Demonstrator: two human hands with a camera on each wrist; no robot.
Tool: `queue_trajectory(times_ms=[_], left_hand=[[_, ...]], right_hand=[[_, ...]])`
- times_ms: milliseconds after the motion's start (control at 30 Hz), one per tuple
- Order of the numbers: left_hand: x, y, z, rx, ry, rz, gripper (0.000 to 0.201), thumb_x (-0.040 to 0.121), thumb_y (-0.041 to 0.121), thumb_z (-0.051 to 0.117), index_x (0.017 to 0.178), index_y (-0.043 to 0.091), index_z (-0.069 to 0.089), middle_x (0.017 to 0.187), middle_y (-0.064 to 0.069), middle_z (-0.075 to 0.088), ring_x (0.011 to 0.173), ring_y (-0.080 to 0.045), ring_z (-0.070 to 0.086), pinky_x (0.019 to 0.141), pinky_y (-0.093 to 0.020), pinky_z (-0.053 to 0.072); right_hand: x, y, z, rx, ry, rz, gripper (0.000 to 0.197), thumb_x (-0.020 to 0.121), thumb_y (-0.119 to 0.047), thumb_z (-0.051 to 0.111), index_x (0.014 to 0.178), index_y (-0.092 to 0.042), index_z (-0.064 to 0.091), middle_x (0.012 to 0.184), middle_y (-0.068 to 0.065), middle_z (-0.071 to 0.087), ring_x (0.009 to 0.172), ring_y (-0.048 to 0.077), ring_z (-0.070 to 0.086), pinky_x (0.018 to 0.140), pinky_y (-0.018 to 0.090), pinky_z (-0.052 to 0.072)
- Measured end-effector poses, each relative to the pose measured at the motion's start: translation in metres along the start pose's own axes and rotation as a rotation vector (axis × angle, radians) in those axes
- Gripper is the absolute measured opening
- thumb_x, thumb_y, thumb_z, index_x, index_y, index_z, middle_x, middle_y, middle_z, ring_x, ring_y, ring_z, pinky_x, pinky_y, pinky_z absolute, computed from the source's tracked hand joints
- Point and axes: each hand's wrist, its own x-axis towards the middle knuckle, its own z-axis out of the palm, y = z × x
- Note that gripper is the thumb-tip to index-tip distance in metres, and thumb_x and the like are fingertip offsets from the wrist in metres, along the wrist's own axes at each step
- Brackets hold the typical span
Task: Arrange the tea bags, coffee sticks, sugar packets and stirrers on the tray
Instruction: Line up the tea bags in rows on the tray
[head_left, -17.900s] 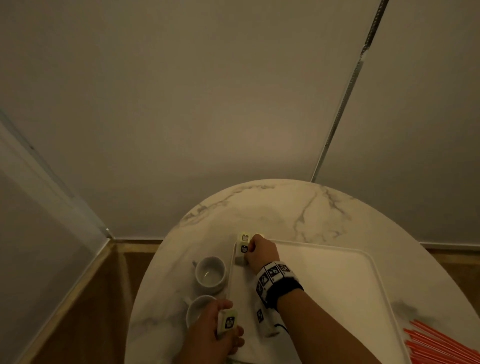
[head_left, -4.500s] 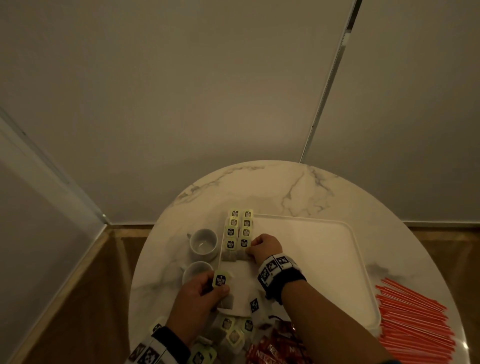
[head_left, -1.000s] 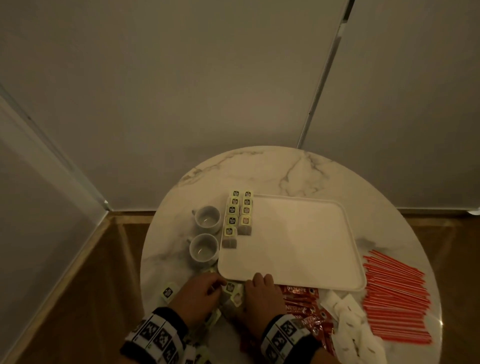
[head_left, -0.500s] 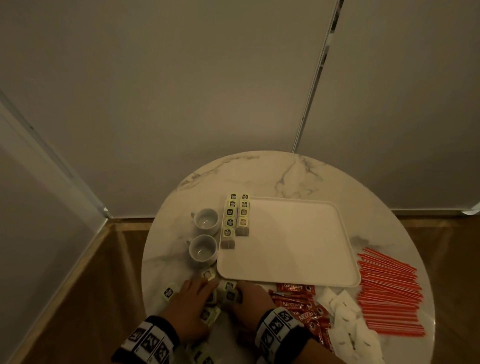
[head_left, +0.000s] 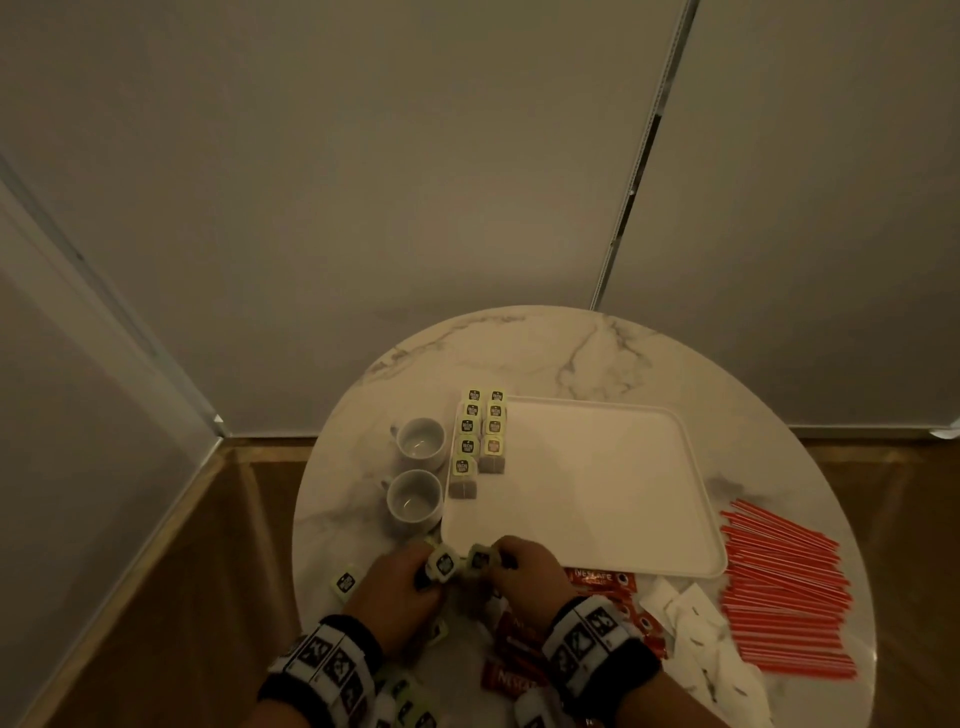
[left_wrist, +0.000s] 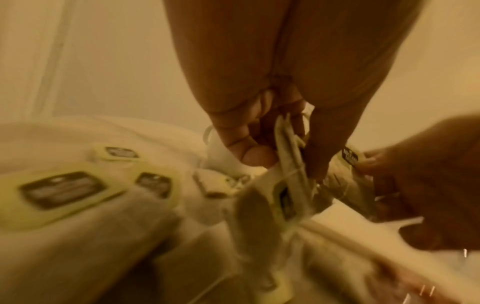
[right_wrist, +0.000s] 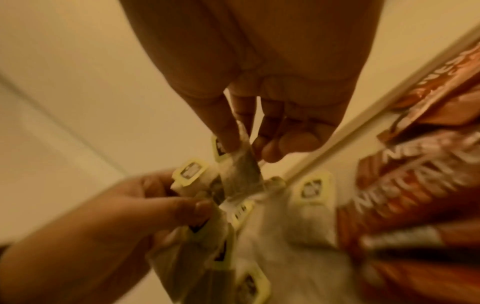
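The white tray (head_left: 597, 488) lies in the middle of the round marble table (head_left: 545, 348). Two columns of tea bags (head_left: 480, 436) with yellow-green tags run along its left edge. Just in front of the tray's near left corner, my left hand (head_left: 400, 587) pinches a tea bag (head_left: 443, 563) between thumb and fingers (left_wrist: 259, 156). Beside it my right hand (head_left: 524, 571) pinches another tea bag (head_left: 480, 560), seen up close as a mesh pouch (right_wrist: 244, 170). Loose tea bags (head_left: 345, 582) lie under and around both hands.
Two white cups (head_left: 421, 441) stand left of the tray. Red coffee sticks (head_left: 602, 579) and white sugar packets (head_left: 701, 639) lie near the front edge on the right. Red stirrers (head_left: 784, 587) are piled at the far right. Walls close the back.
Both hands have risen from the loose pile, each lifting a tea bag up beside the tray's near left corner. The tea bag columns on the tray are unchanged over the last second.
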Motion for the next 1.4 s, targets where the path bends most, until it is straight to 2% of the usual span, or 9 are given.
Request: queue_trajectory(times_ms=[133,200,300,367,533,700,867,1067,1400], left_hand=[[-0.004,0.023,-0.009,-0.444,0.040,-0.068,0.028,0.076,0.017,0.066,0.103,0.022,0.070,0.096,-0.002,0.074,0.092,-0.018,0.070,0.088,-0.045,0.055],[-0.001,0.036,-0.009,-0.652,0.036,-0.135,0.028,0.084,0.006,0.061,0.109,0.016,0.067,0.099,-0.009,0.074,0.095,-0.029,0.070,0.088,-0.054,0.054],[0.005,0.055,-0.008,-0.939,-0.068,-0.209,0.029,0.093,0.002,0.049,0.115,0.014,0.063,0.105,-0.019,0.070,0.096,-0.041,0.067,0.085,-0.059,0.053],[0.007,0.065,-0.007,-1.014,-0.094,-0.216,0.027,0.096,0.004,0.044,0.113,0.012,0.063,0.100,-0.018,0.072,0.088,-0.037,0.070,0.079,-0.054,0.054],[0.014,0.072,0.000,-0.937,-0.038,-0.201,0.023,0.092,0.008,0.056,0.113,0.004,0.063,0.096,-0.019,0.072,0.088,-0.033,0.069,0.080,-0.051,0.055],[0.023,0.062,0.001,-0.944,0.111,-0.280,0.017,0.094,0.015,0.057,0.101,0.004,0.067,0.093,-0.019,0.072,0.085,-0.031,0.071,0.068,-0.042,0.057],[0.027,0.048,-0.003,-0.923,0.085,-0.333,0.015,0.092,0.009,0.060,0.099,-0.002,0.066,0.093,-0.025,0.069,0.078,-0.033,0.071,0.058,-0.039,0.058],[0.024,0.036,-0.005,-0.928,0.071,-0.330,0.013,0.091,0.002,0.059,0.098,-0.004,0.067,0.087,-0.024,0.068,0.070,-0.031,0.069,0.050,-0.033,0.053],[0.023,0.036,-0.005,-0.887,0.045,-0.350,0.014,0.090,0.000,0.058,0.101,0.002,0.067,0.090,-0.021,0.070,0.070,-0.028,0.070,0.048,-0.032,0.054]], right_hand=[[-0.005,-0.011,-0.022,0.436,-0.068,-0.012,0.004,0.092,-0.013,0.058,0.092,-0.013,0.062,0.084,0.005,0.067,0.071,0.014,0.064,0.054,0.023,0.048],[-0.007,-0.017,-0.031,0.575,-0.099,-0.050,0.005,0.092,-0.011,0.059,0.092,-0.011,0.063,0.079,0.005,0.066,0.066,0.014,0.062,0.051,0.025,0.046],[-0.006,-0.023,-0.038,0.566,-0.082,-0.085,0.004,0.089,-0.011,0.063,0.085,-0.010,0.063,0.068,0.003,0.062,0.054,0.012,0.054,0.047,0.025,0.041],[-0.002,-0.026,-0.040,0.451,-0.030,-0.090,0.009,0.087,-0.013,0.066,0.080,-0.012,0.062,0.061,-0.001,0.059,0.047,0.008,0.050,0.045,0.022,0.039],[0.012,-0.024,-0.039,0.337,0.066,-0.078,0.011,0.084,-0.017,0.069,0.083,-0.007,0.066,0.057,-0.003,0.058,0.045,0.005,0.047,0.044,0.016,0.038],[0.041,-0.013,-0.050,0.544,0.060,0.061,0.010,0.088,-0.010,0.062,0.080,-0.007,0.066,0.058,0.007,0.053,0.048,0.015,0.043,0.042,0.023,0.034],[0.090,0.000,-0.060,0.370,0.074,0.211,0.008,0.088,-0.005,0.059,0.090,-0.007,0.066,0.069,0.007,0.060,0.057,0.015,0.053,0.048,0.025,0.044],[0.130,0.000,-0.052,0.078,0.125,0.153,0.014,0.085,-0.008,0.060,0.097,-0.015,0.064,0.091,0.007,0.067,0.084,0.022,0.064,0.076,0.033,0.056],[0.143,0.000,-0.044,-0.087,0.233,0.100,0.016,0.085,-0.008,0.058,0.093,-0.016,0.047,0.092,0.003,0.060,0.081,0.019,0.054,0.069,0.025,0.040]])
